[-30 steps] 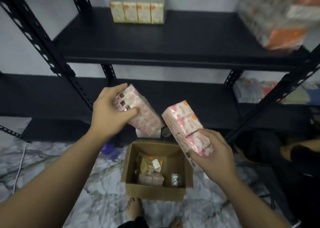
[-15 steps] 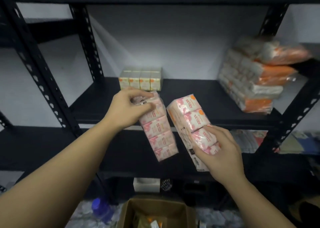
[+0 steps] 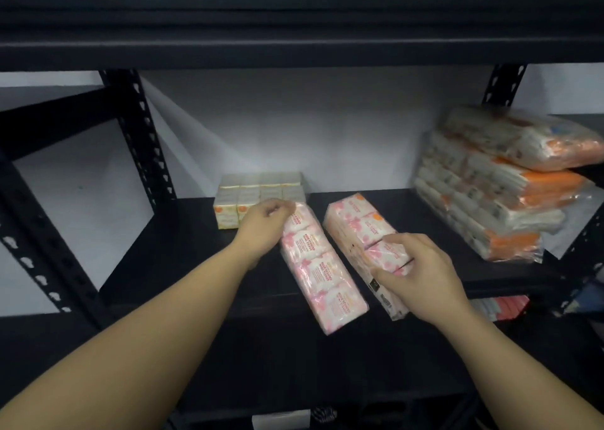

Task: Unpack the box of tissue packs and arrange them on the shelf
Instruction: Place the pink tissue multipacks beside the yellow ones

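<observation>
Gripping one pink tissue pack (image 3: 322,266) at its far end, the left hand (image 3: 261,230) curls its fingers over it at the shelf (image 3: 183,253) front edge; the right hand (image 3: 415,273) pinches a second pink pack (image 3: 358,230) alongside. Blurred orange packs (image 3: 500,188) fill the shelf's right end, partly cut off.

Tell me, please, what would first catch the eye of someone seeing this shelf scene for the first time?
Most striking are two long pink tissue packs at centre: the left hand grips the left pack by its far end, the right hand holds the right pack, both over the black shelf. Next, a leaning stack of orange-and-white packs on the right, and small yellow packs at the back.
</observation>
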